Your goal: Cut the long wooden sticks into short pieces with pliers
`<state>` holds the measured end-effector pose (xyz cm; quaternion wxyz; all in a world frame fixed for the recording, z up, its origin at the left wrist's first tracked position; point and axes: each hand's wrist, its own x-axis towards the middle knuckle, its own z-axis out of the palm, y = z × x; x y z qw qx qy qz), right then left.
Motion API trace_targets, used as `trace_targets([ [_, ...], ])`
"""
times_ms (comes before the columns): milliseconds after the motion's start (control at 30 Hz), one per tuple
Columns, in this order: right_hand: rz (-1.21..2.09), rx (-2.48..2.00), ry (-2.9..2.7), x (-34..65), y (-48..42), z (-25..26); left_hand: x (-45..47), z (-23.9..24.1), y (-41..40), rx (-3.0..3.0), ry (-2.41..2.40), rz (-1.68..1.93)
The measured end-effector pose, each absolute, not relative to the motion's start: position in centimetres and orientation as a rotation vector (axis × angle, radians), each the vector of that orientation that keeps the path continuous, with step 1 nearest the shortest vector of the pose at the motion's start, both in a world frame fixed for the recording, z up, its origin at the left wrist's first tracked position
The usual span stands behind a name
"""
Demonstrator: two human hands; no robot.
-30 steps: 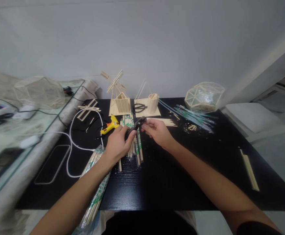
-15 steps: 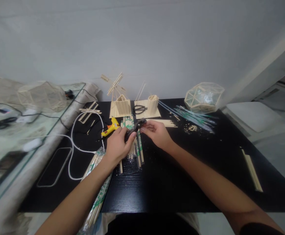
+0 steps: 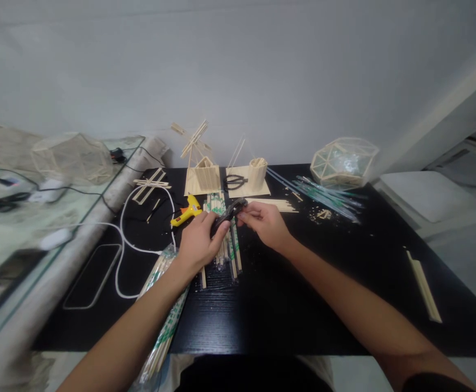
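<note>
My left hand [image 3: 200, 235] is wrapped round a black hand tool [image 3: 232, 209], whose exact kind I cannot make out. At the tool's far end the fingers of my right hand [image 3: 264, 220] are pinched together; whatever is between them is too small to see. Below both hands lie clear packets of wooden sticks [image 3: 217, 202] with green print. Just left of my left hand rests a yellow glue gun [image 3: 187, 211]. Behind the hands, a stick-built windmill [image 3: 206, 177] and a round stick cup [image 3: 256, 174] stand on wooden bases, with black scissors [image 3: 235, 182] beside the cup.
Left of me are a white cable [image 3: 117, 267], a phone [image 3: 93, 277] and another stick packet [image 3: 160, 332]. At the right lie plastic wrappers [image 3: 328, 198], scraps [image 3: 323, 214] and loose sticks [image 3: 423, 286]. A faceted stick frame [image 3: 344, 162] stands at the back right.
My view has shifted very slightly. Both hands stay around the black tool, the right fingertips pinching at its far end; nothing else has visibly moved.
</note>
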<state>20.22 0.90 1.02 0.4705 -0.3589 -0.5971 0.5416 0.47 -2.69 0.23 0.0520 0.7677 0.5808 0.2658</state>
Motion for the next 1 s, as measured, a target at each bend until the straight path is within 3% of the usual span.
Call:
trace_targets([
  [500, 1.620, -0.786, -1.447, 20.91, 1.22, 1.83, 0.07, 0.21, -2.71, 2.362, 1.658, 0.838],
  [1000, 1.440, -0.869, -1.423, 20.29, 0.76, 1.27, 0.55, 0.70, -2.85, 2.354, 1.777, 0.760],
])
